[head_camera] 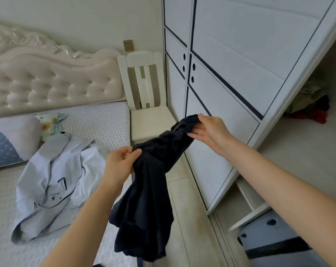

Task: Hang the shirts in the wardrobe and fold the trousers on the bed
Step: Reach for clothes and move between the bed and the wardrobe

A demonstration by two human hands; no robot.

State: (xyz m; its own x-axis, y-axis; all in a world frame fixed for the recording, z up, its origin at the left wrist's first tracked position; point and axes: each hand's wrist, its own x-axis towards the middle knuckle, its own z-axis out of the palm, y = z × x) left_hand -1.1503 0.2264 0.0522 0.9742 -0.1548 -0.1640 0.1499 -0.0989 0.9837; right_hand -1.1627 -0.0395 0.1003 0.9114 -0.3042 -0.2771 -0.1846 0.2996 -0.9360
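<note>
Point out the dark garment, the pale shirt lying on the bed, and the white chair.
dark garment (147, 199), head view: its hanging lower folds.
pale shirt (47, 180), head view: its front panel.
white chair (149, 122), head view: its seat.

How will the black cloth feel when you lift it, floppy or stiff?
Probably floppy: the black cloth sags between the left hand and the right hand, and it hangs in loose folds below. It is likely light, since both hands only pinch it. It probably won't slip easily, because the bunched fabric gives some grip.
</note>
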